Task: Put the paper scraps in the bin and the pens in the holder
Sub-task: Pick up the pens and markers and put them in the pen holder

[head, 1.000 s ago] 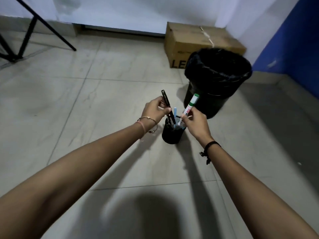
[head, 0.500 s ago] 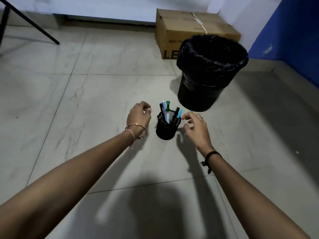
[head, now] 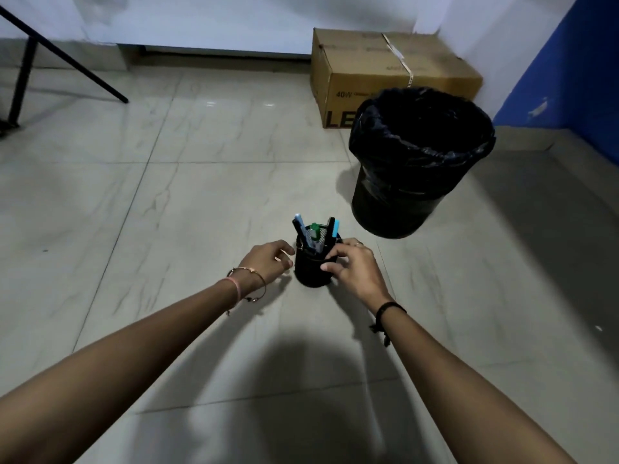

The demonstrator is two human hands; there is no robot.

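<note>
A black mesh pen holder (head: 313,271) stands on the tiled floor, with several pens (head: 314,233) upright in it, among them black, light blue and green-capped ones. My right hand (head: 356,267) wraps the holder's right side, thumb on its front wall and fingers at its rim. My left hand (head: 268,261) rests just left of the holder with loosely curled fingers and holds nothing. The black bin (head: 420,162), lined with a black bag, stands behind and to the right. Its inside is too dark to see. No paper scraps show on the floor.
A brown cardboard box (head: 385,72) sits against the white wall behind the bin. Black metal legs (head: 67,58) slant down at the far left. A blue wall (head: 569,72) closes the right side. Grey marble tiles (head: 167,195) cover the floor.
A second ago each hand held a pen over the holder. Both pens now stand in it, and my hands have dropped to its sides, the right one closing on it.
</note>
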